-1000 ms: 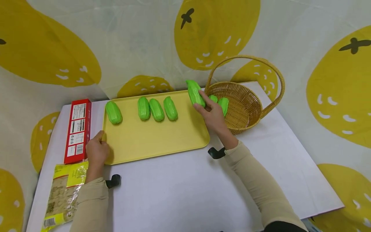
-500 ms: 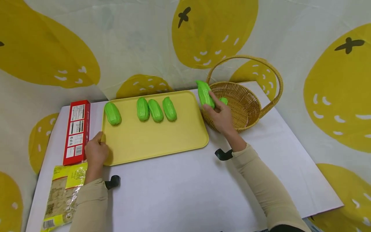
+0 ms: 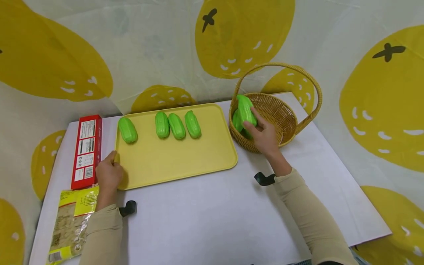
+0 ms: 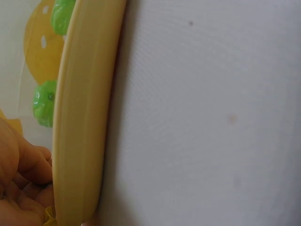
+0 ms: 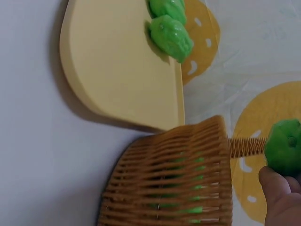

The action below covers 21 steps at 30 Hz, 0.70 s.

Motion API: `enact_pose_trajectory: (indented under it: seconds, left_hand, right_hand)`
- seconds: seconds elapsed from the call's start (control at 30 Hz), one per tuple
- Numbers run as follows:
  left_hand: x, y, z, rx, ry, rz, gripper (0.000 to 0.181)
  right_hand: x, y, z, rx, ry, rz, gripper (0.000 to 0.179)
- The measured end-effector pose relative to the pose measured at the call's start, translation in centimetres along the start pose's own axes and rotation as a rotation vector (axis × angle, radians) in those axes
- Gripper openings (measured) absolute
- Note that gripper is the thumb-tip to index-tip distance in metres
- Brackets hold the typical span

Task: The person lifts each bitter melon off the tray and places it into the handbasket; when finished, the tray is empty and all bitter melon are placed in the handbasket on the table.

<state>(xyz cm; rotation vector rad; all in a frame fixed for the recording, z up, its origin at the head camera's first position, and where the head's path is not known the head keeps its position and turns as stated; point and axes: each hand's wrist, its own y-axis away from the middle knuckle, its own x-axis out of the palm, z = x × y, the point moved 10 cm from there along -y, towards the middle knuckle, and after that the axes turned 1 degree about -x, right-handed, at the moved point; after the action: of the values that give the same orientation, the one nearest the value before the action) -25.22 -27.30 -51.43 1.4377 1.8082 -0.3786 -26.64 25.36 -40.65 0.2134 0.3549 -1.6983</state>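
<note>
My right hand point(image 3: 265, 134) pinches a green ridged toy gourd point(image 3: 246, 110) between thumb and fingers, its pointed end up. It is over the left side of a wicker basket point(image 3: 278, 112) with a tall handle. Green gourds point(image 3: 236, 120) lie inside the basket, partly hidden by the held one. At the tray's left edge, my left hand point(image 3: 109, 173) grips the yellow tray point(image 3: 159, 162), thumb at the rim. One gourd point(image 3: 128, 130) lies alone at the tray's left; three more gourds point(image 3: 177, 126) are side by side near its back middle.
Left of the tray stands a red box point(image 3: 87, 152) with white labels. Below it, a yellow-and-clear food packet point(image 3: 71, 222) lies partly under my left forearm. A white cloth point(image 3: 198, 217) covers the table; a fruit-patterned curtain point(image 3: 159, 48) hangs behind.
My right hand has carried the gourd rightward from above the tray's right end to over the basket. My left hand has stayed at the tray's edge.
</note>
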Motion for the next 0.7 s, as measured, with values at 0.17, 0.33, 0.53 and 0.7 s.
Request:
enact_pose_trajectory:
  seconds: [0.17,0.33,0.53,0.7]
  left_hand:
    - [0.1,0.0,0.3,-0.011,0.013,0.011,0.059]
    - [0.0,0.1,0.4,-0.003,0.024,0.000,0.058]
    - [0.1,0.0,0.5,-0.013,0.019,0.015,0.058]
    - [0.2,-0.1,0.3,-0.011,0.024,0.014,0.058]
  right_hand:
    - [-1.2,-0.1,-1.2,0.040,0.015,-0.014,0.063]
    - [-2.5,0.0,-1.6,0.052,0.033,-0.053,0.062]
    - [-4.2,-0.2,-2.9,0.100,0.045,-0.103,0.063]
    - [-5.6,-0.5,-4.0,0.128,0.081,-0.128,0.065]
